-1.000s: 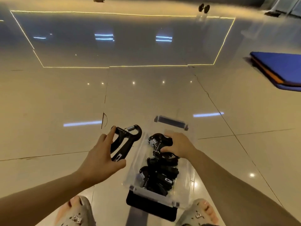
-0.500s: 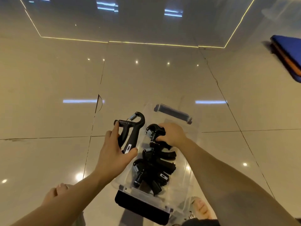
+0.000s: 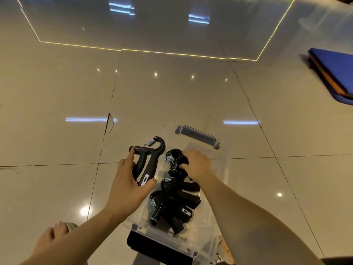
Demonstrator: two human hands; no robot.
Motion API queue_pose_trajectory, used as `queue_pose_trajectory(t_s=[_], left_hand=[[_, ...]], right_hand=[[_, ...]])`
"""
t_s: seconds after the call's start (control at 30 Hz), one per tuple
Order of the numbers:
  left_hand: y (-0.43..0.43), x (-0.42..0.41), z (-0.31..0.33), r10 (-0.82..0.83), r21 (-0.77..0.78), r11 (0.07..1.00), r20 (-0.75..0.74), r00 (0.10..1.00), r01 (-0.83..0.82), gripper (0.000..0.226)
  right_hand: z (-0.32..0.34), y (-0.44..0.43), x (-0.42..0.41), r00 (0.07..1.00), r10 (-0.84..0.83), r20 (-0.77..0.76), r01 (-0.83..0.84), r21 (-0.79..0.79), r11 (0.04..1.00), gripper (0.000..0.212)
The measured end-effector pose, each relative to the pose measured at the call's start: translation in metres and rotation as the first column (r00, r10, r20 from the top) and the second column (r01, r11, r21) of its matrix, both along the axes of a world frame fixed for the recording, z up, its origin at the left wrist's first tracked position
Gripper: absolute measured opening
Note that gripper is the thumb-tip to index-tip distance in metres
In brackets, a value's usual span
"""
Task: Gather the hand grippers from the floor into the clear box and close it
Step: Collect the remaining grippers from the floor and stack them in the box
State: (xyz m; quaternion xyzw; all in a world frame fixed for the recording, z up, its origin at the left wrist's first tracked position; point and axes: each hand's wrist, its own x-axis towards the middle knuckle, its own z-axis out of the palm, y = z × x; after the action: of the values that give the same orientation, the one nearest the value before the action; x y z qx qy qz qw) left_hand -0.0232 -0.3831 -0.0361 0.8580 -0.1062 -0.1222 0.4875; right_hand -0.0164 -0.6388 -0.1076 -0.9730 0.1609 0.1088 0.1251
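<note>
Black gripper (image 3: 152,163), silver spring (image 3: 151,142), in left hand (image 3: 128,186)

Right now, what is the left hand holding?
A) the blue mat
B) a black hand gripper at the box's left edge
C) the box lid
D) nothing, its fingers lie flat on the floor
B: the left hand grips a black hand gripper at the left edge of the clear box, while the right hand grips a second gripper inside it.
</note>
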Motion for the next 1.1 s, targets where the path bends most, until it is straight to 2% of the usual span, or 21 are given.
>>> queue_pose_trajectory(t_s=[0.1,0.2,0.3,0.43,0.73,0.8,0.83,0.87,0.93,0.97,1.0,1.1], left_hand=[[0.001,0.001,-0.004,-0.004,0.012,1.0,0.003,1.0,0.004,0.101],[0.001,0.001,-0.006,-0.002,-0.001,1.0,0.003,1.0,0.002,0.101],[0.002,0.001,-0.008,0.0,-0.007,1.0,0.007,1.0,0.0,0.102],[0.003,0.002,-0.011,0.003,-0.004,1.0,0.01,1.0,-0.003,0.102],[0.001,0.002,-0.006,-0.013,-0.003,1.0,0.025,1.0,0.013,0.101],[-0.001,0.004,0.002,-0.016,-0.002,1.0,0.043,0.999,0.016,0.101],[-0.004,0.005,0.007,-0.024,-0.009,1.0,0.052,0.998,0.024,0.102],[-0.007,0.007,0.012,-0.033,-0.02,0.999,0.062,0.998,0.034,0.103],[-0.014,0.01,0.024,-0.049,-0.044,0.998,0.082,0.995,0.052,0.104],[-0.018,0.011,0.031,-0.059,-0.053,0.997,0.092,0.994,0.064,0.105],[-0.022,0.011,0.037,-0.073,-0.061,0.995,0.105,0.992,0.079,0.107],[-0.032,0.012,0.052,-0.122,-0.058,0.989,0.164,0.979,0.133,0.112]], right_hand=[[-0.006,0.015,-0.011,0.99,-0.137,0.034,0.14,-0.093,0.986,0.047],[-0.015,0.023,-0.02,0.958,-0.281,0.055,0.282,-0.026,0.959,0.051],[-0.018,0.021,-0.018,0.944,-0.315,0.094,0.313,0.034,0.949,0.05],[-0.019,0.022,-0.015,0.939,-0.325,0.113,0.324,0.028,0.946,0.047],[0.0,0.017,-0.017,0.947,-0.32,0.04,0.319,0.019,0.948,0.055],[0.023,0.012,-0.017,0.932,-0.356,0.062,0.348,0.116,0.93,0.041],[0.039,0.009,-0.015,0.897,-0.433,0.095,0.398,0.255,0.881,0.027],[0.056,0.007,-0.012,0.832,-0.546,0.104,0.451,0.447,0.773,0.015],[0.095,0.012,-0.005,0.716,-0.698,0.002,0.453,0.76,0.467,0.014],[0.114,0.018,-0.002,0.715,-0.695,-0.072,0.424,0.836,0.349,0.017],[0.129,0.025,-0.001,0.742,-0.66,-0.114,0.386,0.878,0.283,0.024],[0.158,0.043,-0.003,0.784,-0.616,-0.068,0.248,0.946,0.21,0.034]])
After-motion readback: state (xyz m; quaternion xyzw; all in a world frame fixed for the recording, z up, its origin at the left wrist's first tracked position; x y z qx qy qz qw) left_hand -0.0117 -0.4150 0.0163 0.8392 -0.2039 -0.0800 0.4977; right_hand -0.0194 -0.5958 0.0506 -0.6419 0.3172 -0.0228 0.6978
